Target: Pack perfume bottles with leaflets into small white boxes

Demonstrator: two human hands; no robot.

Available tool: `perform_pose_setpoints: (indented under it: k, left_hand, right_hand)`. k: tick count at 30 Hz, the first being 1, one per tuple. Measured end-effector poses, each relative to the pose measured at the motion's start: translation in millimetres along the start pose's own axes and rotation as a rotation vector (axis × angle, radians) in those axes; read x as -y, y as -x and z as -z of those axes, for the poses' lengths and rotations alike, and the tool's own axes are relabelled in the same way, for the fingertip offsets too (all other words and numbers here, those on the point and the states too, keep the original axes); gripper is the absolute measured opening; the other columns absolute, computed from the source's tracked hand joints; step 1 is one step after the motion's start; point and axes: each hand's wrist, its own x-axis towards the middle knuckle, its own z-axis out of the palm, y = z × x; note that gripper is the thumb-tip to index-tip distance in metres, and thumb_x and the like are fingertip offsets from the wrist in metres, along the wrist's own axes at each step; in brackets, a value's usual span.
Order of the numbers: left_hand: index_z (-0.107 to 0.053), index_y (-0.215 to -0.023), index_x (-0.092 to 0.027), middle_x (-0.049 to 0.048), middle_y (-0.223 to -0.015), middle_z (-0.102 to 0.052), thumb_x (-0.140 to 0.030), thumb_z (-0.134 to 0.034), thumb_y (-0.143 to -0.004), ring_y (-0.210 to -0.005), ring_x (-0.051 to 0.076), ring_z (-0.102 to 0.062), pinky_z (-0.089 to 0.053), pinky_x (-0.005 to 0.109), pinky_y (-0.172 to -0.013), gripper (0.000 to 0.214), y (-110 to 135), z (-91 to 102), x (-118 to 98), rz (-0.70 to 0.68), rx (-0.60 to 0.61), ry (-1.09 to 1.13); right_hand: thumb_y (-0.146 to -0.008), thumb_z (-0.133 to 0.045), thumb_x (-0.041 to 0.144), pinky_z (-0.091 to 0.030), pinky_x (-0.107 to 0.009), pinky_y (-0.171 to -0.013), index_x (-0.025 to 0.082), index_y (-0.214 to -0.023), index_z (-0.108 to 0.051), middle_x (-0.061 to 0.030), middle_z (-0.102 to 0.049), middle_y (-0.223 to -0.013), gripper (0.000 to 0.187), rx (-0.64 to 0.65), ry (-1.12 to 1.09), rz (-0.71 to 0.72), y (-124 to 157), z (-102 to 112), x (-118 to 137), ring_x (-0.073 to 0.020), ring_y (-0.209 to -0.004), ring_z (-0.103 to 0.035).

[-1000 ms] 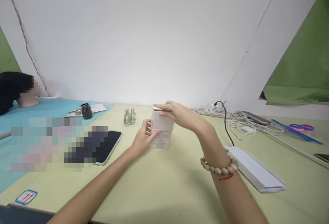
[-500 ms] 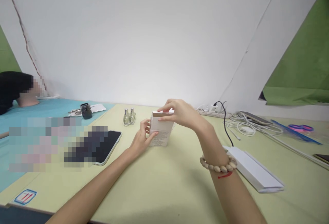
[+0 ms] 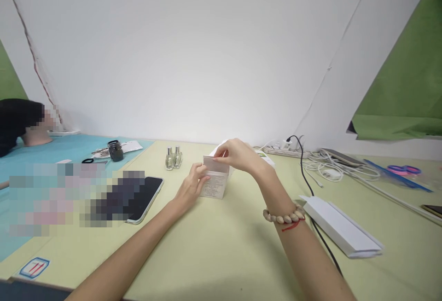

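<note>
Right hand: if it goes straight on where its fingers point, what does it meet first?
The right hand points left across the top of the white box; beyond, probably the two small bottles, though depth is unclear.

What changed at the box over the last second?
The right hand went from lying flat on the box top to pinching its top edge, and a white flap now stands open behind it. The left hand still holds the box's side; bottles and phone unmoved.

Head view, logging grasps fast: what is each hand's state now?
Left hand: fingers closed on the white box.
Right hand: fingers pinching its top.
</note>
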Motion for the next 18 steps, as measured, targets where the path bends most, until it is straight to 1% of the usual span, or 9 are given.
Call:
perform_pose_setpoints:
  k: [3,6,8,11,14,18]
  left_hand:
    - [-0.042,-0.11,-0.027,0.0054,-0.116,-0.042,-0.023,-0.03,-0.091,-0.097,0.014,-0.05,-0.045,0.029,-0.079,0.023,-0.8,1.5,-4.3,0.015,0.033,-0.039]
    - [-0.044,-0.11,-0.026,0.0057,-0.117,-0.042,-0.022,-0.028,-0.091,-0.097,0.014,-0.05,-0.044,0.029,-0.08,0.025,-1.3,1.4,-7.4,0.034,0.034,-0.036]
    - [-0.044,-0.109,-0.026,0.0059,-0.115,-0.042,-0.022,-0.028,-0.091,-0.096,0.014,-0.049,-0.044,0.029,-0.081,0.024,-1.1,0.5,-7.8,0.042,0.018,-0.029]
    - [-0.043,-0.108,-0.025,0.0063,-0.113,-0.042,-0.024,-0.029,-0.091,-0.098,0.014,-0.048,-0.042,0.031,-0.084,0.022,0.3,-2.5,-6.3,0.044,-0.024,-0.008]
    - [-0.042,-0.105,-0.024,0.0076,-0.116,-0.037,-0.024,-0.029,-0.091,-0.105,0.015,-0.045,-0.04,0.032,-0.088,0.019,2.6,-6.8,-4.8,0.049,-0.057,0.011]
    - [-0.041,-0.101,-0.023,0.0077,-0.117,-0.034,-0.027,-0.029,-0.091,-0.11,0.016,-0.041,-0.039,0.032,-0.09,0.016,3.2,-10.7,-5.9,0.105,-0.096,0.05]
  right_hand:
    - [-0.077,-0.051,0.033,-0.031,-0.023,-0.054,0.024,-0.078,-0.07,-0.0004,-0.069,-0.079,0.021,-0.01,0.079,-0.004,1.0,1.3,4.6,-0.0124,-0.067,-0.057]
    - [-0.077,-0.05,0.029,-0.03,-0.023,-0.054,0.025,-0.078,-0.07,0.0002,-0.069,-0.08,0.02,-0.004,0.126,-0.016,-0.4,-0.1,7.6,-0.0122,-0.067,-0.057]
    - [-0.077,-0.049,0.027,-0.031,-0.023,-0.054,0.024,-0.079,-0.07,-0.0003,-0.069,-0.08,0.021,-0.014,0.141,-0.025,-1.9,-1.8,8.2,-0.0126,-0.068,-0.057]
    - [-0.079,-0.048,0.027,-0.033,-0.023,-0.056,0.023,-0.083,-0.069,-0.0022,-0.069,-0.081,0.022,-0.006,0.15,-0.022,-3.3,-4.7,7.8,-0.0135,-0.069,-0.058]
    - [-0.082,-0.046,0.028,-0.033,-0.023,-0.056,0.023,-0.085,-0.068,-0.0035,-0.068,-0.081,0.023,0.002,0.184,-0.026,-4.6,-9.4,8.0,-0.0141,-0.068,-0.058]
    - [-0.083,-0.041,0.022,-0.031,-0.024,-0.055,0.021,-0.087,-0.066,-0.0042,-0.068,-0.083,0.025,-0.021,0.214,-0.038,-7.2,-17.1,8.1,-0.0142,-0.068,-0.058]
